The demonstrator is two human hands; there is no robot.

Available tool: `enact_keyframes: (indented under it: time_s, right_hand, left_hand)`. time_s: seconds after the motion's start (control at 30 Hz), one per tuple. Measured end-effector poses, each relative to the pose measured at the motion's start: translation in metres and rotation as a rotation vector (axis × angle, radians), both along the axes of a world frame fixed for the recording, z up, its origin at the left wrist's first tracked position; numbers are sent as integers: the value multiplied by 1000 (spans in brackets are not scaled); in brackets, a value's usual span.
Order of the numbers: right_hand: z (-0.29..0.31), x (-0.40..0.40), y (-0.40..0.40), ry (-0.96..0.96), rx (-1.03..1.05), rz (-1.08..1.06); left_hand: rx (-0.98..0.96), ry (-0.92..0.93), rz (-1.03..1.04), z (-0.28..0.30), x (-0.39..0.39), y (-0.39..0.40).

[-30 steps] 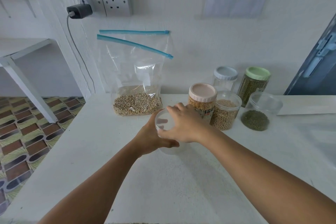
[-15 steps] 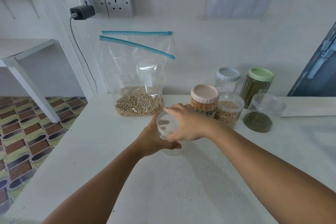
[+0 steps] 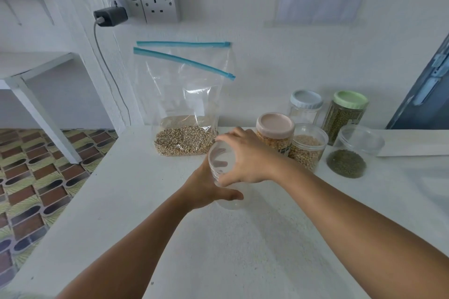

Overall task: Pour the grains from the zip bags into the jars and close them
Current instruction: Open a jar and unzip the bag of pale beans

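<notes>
From the head camera, a clear empty jar [image 3: 227, 177] stands on the white counter [image 3: 218, 250], just in front of the open zip bag of grains [image 3: 185, 109]. The left hand [image 3: 206, 189] grasps the jar's lower side; the right hand [image 3: 247, 158] curls over its clear lid [image 3: 217, 159]. Four filled jars stand right of the jar
</notes>
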State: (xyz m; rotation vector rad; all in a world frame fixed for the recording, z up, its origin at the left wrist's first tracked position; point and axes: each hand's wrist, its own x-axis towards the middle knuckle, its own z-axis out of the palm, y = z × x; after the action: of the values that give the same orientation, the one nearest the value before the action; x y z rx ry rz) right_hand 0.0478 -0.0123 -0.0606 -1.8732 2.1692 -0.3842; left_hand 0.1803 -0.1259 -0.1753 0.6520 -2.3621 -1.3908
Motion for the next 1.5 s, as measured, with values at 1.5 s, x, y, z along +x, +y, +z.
enact_keyframes:
  time_s: [1.5]
  right_hand:
    - [-92,-56,92,-122,-673,-458]
  left_hand:
    - [115,-75,72,11,2,10]
